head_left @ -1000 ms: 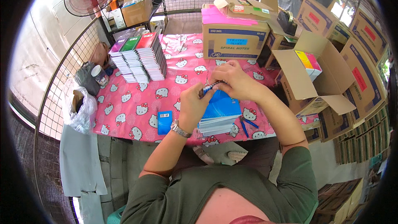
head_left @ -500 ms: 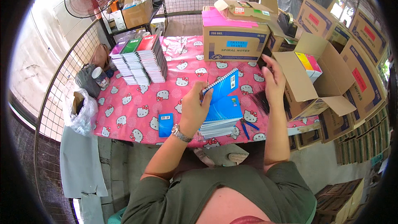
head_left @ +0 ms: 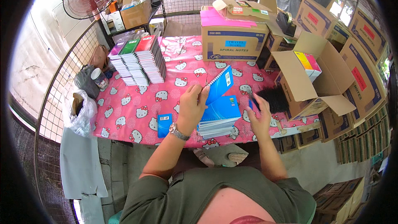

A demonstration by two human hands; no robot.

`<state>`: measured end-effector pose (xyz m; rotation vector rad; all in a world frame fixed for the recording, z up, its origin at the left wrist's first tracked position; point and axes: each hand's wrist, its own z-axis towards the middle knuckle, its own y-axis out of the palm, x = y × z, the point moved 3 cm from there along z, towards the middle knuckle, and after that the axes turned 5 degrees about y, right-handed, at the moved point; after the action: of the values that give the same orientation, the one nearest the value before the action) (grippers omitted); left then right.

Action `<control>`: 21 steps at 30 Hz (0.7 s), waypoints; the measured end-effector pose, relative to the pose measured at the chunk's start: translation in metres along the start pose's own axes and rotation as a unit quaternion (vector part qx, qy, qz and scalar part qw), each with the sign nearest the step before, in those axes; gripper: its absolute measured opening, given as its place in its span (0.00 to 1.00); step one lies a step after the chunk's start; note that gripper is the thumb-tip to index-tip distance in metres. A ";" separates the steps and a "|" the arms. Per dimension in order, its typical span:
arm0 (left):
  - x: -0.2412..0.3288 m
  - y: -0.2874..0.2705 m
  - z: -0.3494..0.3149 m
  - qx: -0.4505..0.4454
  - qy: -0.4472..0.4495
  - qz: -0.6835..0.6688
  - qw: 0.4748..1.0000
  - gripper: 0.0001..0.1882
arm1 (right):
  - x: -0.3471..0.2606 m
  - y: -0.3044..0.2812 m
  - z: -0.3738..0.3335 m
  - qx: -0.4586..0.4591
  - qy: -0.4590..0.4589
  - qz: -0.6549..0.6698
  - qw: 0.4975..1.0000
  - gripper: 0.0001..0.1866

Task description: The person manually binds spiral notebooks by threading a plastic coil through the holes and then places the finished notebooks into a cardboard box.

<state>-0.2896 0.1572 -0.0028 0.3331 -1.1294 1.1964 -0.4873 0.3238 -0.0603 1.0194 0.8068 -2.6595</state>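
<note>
One blue notebook [head_left: 220, 86] | pinched in left hand [head_left: 192, 106] | right hand [head_left: 261, 119], apart, grasping pliers [head_left: 250, 104]

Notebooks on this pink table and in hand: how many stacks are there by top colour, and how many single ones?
Purple-topped stack: 1
Green-topped stack: 1
Red-topped stack: 1
Blue-topped stack: 1
Flat-lying blue notebook: 1
Blue notebook in the left hand: 1
Total: 4 stacks, 2 singles

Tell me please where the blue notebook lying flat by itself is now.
In the head view, the lone blue notebook lies left of the blue notebook stack, near the front edge of the pink tablecloth, beside the wristwatch.
</note>
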 end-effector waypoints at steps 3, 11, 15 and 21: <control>0.004 0.005 0.001 0.043 0.106 0.064 0.991 0.10 | -0.083 -0.003 0.028 -0.114 -0.127 0.024 0.985 0.29; -0.007 0.007 -0.006 0.046 0.081 -0.019 0.995 0.13 | -0.124 0.006 0.030 -0.130 -0.195 -0.073 0.969 0.29; 0.004 0.007 -0.007 0.081 0.101 -0.005 0.992 0.13 | -0.110 0.010 0.026 -0.218 -0.063 0.050 0.973 0.26; 0.012 -0.013 -0.016 0.143 0.257 0.167 0.941 0.15 | -0.106 0.016 0.015 -0.290 0.174 0.342 0.876 0.24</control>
<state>-0.2704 0.1704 0.0039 0.0329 -0.5636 1.6385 -0.4109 0.2997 0.0119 1.3007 0.9849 -1.5279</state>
